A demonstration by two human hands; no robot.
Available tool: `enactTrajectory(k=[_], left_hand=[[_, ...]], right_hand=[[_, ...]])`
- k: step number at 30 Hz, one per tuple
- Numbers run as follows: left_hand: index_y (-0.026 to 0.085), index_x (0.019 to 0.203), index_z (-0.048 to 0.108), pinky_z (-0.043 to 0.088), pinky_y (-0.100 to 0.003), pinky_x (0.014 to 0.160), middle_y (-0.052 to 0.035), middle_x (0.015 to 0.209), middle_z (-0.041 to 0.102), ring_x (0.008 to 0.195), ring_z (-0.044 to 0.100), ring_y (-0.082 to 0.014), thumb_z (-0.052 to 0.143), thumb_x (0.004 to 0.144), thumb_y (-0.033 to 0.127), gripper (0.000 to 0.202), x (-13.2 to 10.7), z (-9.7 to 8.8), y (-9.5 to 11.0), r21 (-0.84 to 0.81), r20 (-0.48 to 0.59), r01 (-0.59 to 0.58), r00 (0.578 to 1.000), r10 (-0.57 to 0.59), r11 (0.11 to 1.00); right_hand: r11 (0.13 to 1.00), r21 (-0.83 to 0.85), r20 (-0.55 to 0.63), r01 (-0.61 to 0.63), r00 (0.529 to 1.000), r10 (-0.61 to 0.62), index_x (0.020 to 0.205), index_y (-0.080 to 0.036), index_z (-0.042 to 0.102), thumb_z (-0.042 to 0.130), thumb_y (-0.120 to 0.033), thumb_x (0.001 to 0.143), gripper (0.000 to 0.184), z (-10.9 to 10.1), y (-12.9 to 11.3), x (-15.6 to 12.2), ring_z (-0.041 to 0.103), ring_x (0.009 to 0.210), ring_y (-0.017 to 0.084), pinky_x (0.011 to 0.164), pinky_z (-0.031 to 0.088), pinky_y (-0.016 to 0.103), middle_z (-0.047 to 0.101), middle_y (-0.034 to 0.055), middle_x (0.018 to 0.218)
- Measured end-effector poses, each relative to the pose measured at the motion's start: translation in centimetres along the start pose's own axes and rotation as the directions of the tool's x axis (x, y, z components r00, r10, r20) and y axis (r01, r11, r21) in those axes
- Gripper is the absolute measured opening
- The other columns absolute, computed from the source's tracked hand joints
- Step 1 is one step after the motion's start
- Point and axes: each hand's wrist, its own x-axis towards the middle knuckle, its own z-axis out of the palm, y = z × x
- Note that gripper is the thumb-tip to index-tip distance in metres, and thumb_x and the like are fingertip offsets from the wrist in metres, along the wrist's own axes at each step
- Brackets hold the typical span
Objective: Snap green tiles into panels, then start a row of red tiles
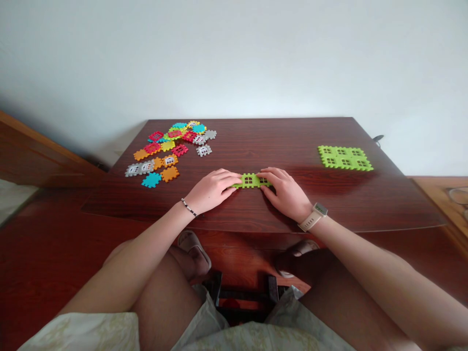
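A green strip of window-cut puzzle tiles (255, 180) is pinched at its ends by the left hand (215, 189) and right hand (287, 192)

No legible text; watch face (321, 209) possibly shows characters, too small to read.

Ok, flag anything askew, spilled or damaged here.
Nothing looks spilled or damaged. The loose pieces lie jumbled on the left of the table, some overlapping: untidy, not odd. The green panel at right looks intact, as does what shows of the green strip held by left hand and right hand.
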Motion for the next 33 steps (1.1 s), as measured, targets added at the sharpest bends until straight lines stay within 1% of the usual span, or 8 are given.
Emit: enactTrajectory(k=[5,9,13,15,18,24,29,33], left_hand=[[0.021,0.141,0.069,0.055,-0.053,0.118,-0.0128,0.144,0.071,0.131,0.067,-0.0304,0.068,0.107,0.026,0.034,0.1,-0.1,0.2,0.02,-0.07,0.105,0.992,-0.103,0.994],[0.019,0.141,0.066,0.053,-0.054,0.119,-0.014,0.144,0.071,0.134,0.065,-0.0323,0.067,0.107,0.029,0.036,0.1,0.0,0.1,-0.01,-0.09,0.175,0.98,-0.175,0.985],[0.018,0.141,0.066,0.054,-0.052,0.117,-0.0136,0.139,0.073,0.132,0.067,-0.0315,0.07,0.104,0.027,0.038,0.1,0.2,0.0,-0.104,-0.104,0.252,0.959,-0.262,0.962],[0.019,0.137,0.068,0.056,-0.049,0.113,-0.0121,0.134,0.075,0.127,0.07,-0.03,0.072,0.103,0.028,0.036,0.2,0.1,0.1,-0.181,-0.093,0.291,0.946,-0.311,0.939],[0.021,0.121,0.075,0.058,-0.044,0.107,-0.0099,0.125,0.078,0.117,0.074,-0.0269,0.073,0.101,0.03,0.022,0.4,-0.2,0.2,-0.301,-0.057,0.316,0.936,-0.348,0.9],[0.022,0.105,0.077,0.059,-0.037,0.098,-0.0077,0.12,0.079,0.11,0.075,-0.0237,0.074,0.097,0.025,0.009,0.7,-0.6,0.5,-0.437,-0.036,0.306,0.934,-0.356,0.846],[0.021,0.099,0.075,0.056,-0.04,0.105,-0.0079,0.118,0.079,0.111,0.075,-0.0237,0.074,0.098,0.021,0.002,0.8,-0.9,1.1,-0.382,-0.106,0.224,0.953,-0.284,0.897],[0.022,0.098,0.074,0.056,-0.039,0.105,-0.007,0.118,0.078,0.112,0.074,-0.0229,0.074,0.099,0.019,0.003,0.9,-1.0,1.5,-0.351,-0.125,0.173,0.965,-0.23,0.92]], right_hand=[[1.0,0.027,-0.003,-0.013,1.0,0.013,0.141,-0.02,0.065,0.06,-0.018,0.104,0.037,-0.1,0.0,0.1,0.065,0.133,0.038,0.116,0.053,0.059,0.071,0.017,0.141],[0.997,0.061,0.008,-0.044,0.999,0.044,0.144,-0.022,0.061,0.061,-0.018,0.103,0.041,-0.3,-0.3,0.1,0.065,0.131,0.038,0.114,0.054,0.061,0.069,0.0163,0.14],[0.993,0.12,-0.024,-0.008,1.0,0.011,0.153,-0.027,0.053,0.059,-0.012,0.1,0.056,-0.6,-0.6,0.0,0.062,0.136,0.036,0.117,0.053,0.058,0.064,0.0145,0.144],[0.991,0.134,-0.044,0.003,0.999,0.003,0.157,-0.028,0.051,0.059,-0.009,0.098,0.062,-0.7,-0.8,0.0,0.062,0.136,0.035,0.118,0.053,0.056,0.062,0.0138,0.145],[0.99,0.139,-0.068,0.003,0.998,0.007,0.158,-0.03,0.051,0.06,-0.008,0.096,0.067,-0.8,-1.0,0.0,0.062,0.134,0.034,0.118,0.053,0.055,0.062,0.013,0.141],[0.987,0.163,-0.077,0.009,0.997,0.003,0.156,-0.032,0.055,0.062,-0.01,0.097,0.064,-0.8,-1.1,-0.1,0.067,0.122,0.032,0.109,0.059,0.05,0.06,0.0114,0.133],[0.982,0.182,-0.104,0.043,0.994,-0.024,0.147,-0.03,0.062,0.059,-0.013,0.101,0.049,-1.0,-1.4,0.0,0.069,0.113,0.029,0.102,0.061,0.047,0.063,0.0101,0.123],[0.977,0.202,-0.104,0.066,0.994,-0.046,0.141,-0.027,0.066,0.056,-0.017,0.106,0.038,-1.2,-1.7,0.1,0.07,0.105,0.028,0.096,0.06,0.044,0.067,0.0091,0.114]])
